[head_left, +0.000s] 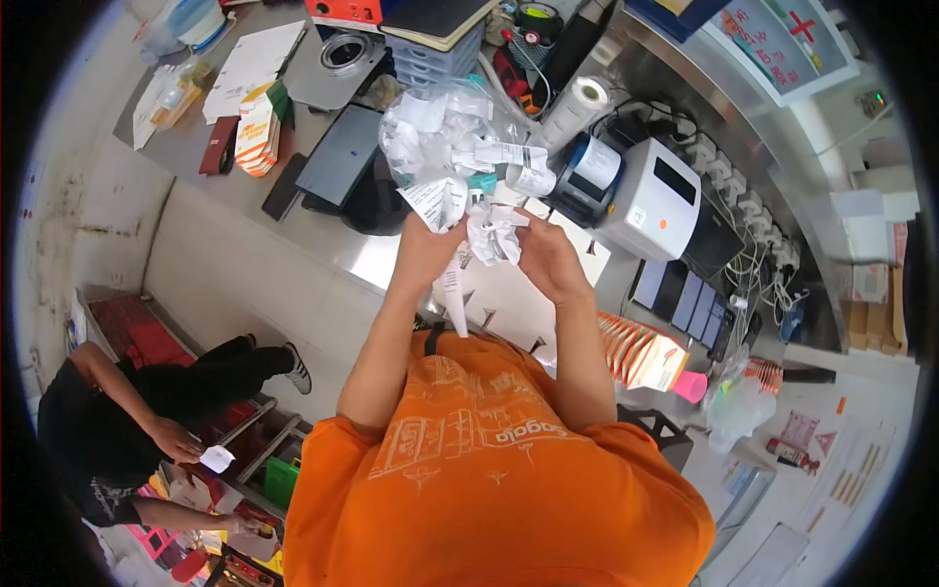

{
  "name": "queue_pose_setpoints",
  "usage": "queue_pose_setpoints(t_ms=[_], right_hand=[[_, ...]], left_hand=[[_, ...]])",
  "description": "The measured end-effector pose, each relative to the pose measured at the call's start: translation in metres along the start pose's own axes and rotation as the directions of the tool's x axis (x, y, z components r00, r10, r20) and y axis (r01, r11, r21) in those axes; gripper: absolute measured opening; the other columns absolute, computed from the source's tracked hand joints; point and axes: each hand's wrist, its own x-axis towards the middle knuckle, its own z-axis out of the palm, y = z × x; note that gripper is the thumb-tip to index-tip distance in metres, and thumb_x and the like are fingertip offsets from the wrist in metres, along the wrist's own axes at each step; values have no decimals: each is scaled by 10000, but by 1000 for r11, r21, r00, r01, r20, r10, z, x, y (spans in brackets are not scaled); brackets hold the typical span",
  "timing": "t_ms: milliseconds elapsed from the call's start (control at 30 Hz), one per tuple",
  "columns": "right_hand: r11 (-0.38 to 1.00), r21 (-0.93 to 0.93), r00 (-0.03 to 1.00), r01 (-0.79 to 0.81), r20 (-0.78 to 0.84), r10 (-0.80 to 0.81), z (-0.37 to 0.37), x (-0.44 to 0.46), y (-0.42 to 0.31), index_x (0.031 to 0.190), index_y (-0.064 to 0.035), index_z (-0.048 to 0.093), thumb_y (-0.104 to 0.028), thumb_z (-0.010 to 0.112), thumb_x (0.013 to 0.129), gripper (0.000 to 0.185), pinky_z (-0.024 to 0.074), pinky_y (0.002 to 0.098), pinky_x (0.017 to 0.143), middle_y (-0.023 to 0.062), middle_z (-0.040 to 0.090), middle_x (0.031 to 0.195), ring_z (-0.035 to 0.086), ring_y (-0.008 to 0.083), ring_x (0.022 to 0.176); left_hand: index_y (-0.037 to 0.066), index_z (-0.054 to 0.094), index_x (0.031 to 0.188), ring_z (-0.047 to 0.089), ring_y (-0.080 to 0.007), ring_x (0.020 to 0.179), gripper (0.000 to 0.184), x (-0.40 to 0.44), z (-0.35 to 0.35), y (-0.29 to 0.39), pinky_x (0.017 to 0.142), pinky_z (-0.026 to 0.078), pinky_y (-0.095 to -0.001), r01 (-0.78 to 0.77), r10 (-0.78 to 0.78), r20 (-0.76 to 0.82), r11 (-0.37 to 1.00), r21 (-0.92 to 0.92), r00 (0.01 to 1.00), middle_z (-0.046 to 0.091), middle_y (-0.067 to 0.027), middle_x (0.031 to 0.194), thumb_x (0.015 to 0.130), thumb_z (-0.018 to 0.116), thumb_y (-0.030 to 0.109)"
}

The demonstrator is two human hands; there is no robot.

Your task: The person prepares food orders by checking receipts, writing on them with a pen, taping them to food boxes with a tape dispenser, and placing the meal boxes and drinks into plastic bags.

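My left hand [427, 252] is closed on printed receipt paper [436, 203]; part of it fans out above the fingers, and a long strip [454, 293] hangs below. A crumpled wad of white paper [496, 235] sits between my two hands, over the counter. My right hand [554, 258] grips the right side of that wad with curled fingers, some of them hidden. Just beyond my hands lies a see-through plastic bag [430, 127] stuffed with crumpled paper. A receipt strip [509, 155] trails across its right side, close to a label printer.
A dark label printer [587, 181] and a white printer [653, 201] stand to the right, with cables behind. A laptop-like dark panel [338, 157] lies left. Stacked orange-white boxes [641, 354] sit near my right forearm. Another person [127, 421] works at lower left, holding white paper.
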Motion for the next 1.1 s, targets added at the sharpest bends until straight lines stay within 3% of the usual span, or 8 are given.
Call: queue_pose_setpoints(t_ms=[167, 400, 633, 867, 900, 967, 1000, 1100], right_hand=[[741, -666, 988, 83, -44, -150, 38, -6, -9, 1178, 21, 575, -208, 656, 888, 379, 465, 281, 785, 50, 640, 1024, 568, 107, 893], [897, -441, 997, -24, -75, -10, 23, -11, -2, 1024, 16, 647, -115, 679, 833, 233, 457, 245, 691, 34, 665, 880, 582, 91, 767], [986, -165, 933, 10, -354, -69, 14, -30, 1, 1125, 11, 568, 47, 682, 752, 392, 493, 262, 707, 82, 650, 1018, 632, 128, 794], [808, -570, 860, -151, -478, -177, -23, -37, -1, 1111, 22, 610, -66, 597, 846, 280, 497, 252, 585, 99, 678, 889, 634, 126, 719], [986, 50, 971, 157, -191, -145, -22, -37, -3, 1119, 34, 619, -73, 558, 877, 272, 521, 267, 616, 103, 680, 937, 648, 135, 728], [805, -576, 876, 142, -306, -373, -57, -33, -15, 1211, 7, 557, -110, 507, 903, 333, 537, 298, 709, 118, 641, 1073, 637, 193, 839], [954, -115, 817, 278, -495, -298, -56, -29, -18, 1188, -11, 581, -120, 518, 907, 308, 527, 277, 678, 125, 651, 1050, 642, 193, 823], [917, -355, 736, 181, -570, -366, -92, -7, -26, 883, -16, 572, -47, 518, 842, 75, 527, 312, 564, 52, 578, 733, 556, 142, 606]], left_hand=[[-38, 628, 1029, 624, -139, 841, 269, -8, 4, 10, 748, 489, -304, -162, 168, -45, 980, 114, 985, 681, -90, 922, 807, 695, 97], [-32, 598, 1100, 589, -122, 905, 335, -19, -21, 23, 820, 468, -280, 65, -67, -14, 989, -136, 998, 659, -54, 979, 842, 714, 148], [-36, 592, 1140, 590, -161, 972, 396, -17, -78, 51, 856, 465, -316, -55, 55, 3, 986, 158, 998, 661, -95, 1072, 839, 721, 187], [-35, 628, 1091, 643, -262, 887, 387, -8, -120, 106, 831, 479, -354, -62, 66, 10, 864, 499, 998, 688, -180, 984, 831, 690, 245], [-32, 628, 1098, 646, -265, 899, 393, -6, -126, 106, 836, 479, -358, -87, 99, 5, 847, 524, 995, 689, -178, 994, 831, 690, 250], [-23, 610, 1155, 642, -261, 981, 448, -7, -136, 133, 875, 471, -357, -4, 36, -53, 856, 517, 998, 674, -172, 1085, 831, 695, 275], [-30, 604, 1162, 640, -258, 988, 466, 2, -147, 125, 880, 468, -351, -30, 78, -66, 838, 544, 995, 674, -170, 1091, 831, 699, 283], [-23, 587, 1183, 600, -221, 1038, 481, 13, -158, 134, 913, 444, -337, -17, 69, -67, 817, 577, 995, 649, -142, 1128, 844, 700, 298]])
